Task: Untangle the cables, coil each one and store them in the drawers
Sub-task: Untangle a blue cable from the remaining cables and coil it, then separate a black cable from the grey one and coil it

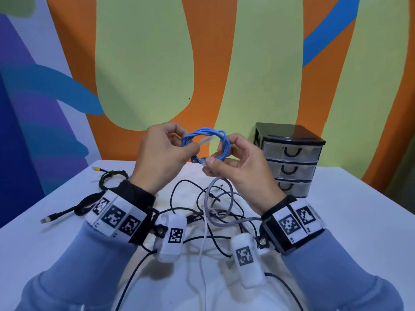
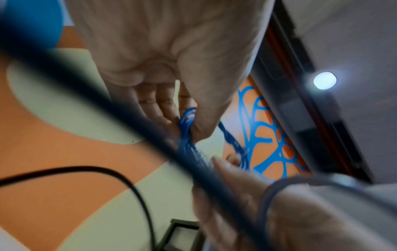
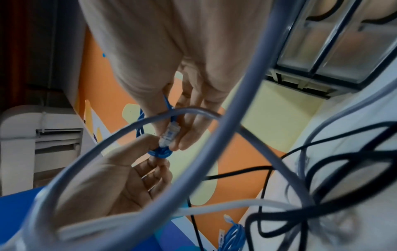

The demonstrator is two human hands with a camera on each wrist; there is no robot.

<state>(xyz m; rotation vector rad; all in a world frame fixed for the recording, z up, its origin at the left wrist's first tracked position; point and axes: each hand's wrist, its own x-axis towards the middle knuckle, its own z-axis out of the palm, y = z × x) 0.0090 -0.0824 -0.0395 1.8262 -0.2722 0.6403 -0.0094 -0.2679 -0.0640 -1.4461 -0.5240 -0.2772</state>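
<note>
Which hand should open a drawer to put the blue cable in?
Probably the right hand. The drawer unit stands on its side of the table, just beyond it, all three drawers shut. The left hand, farther away, already pinches the blue cable coil and could keep holding it.

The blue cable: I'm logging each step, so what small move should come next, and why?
Probably tuck the clear plug pinched by the right hand around the blue cable, because the left hand already holds it coiled, and the drawers are all closed.

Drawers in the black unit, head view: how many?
3, stacked in the black unit at the table's far right: top drawer, middle drawer, bottom drawer, partly hidden by the right hand.
</note>
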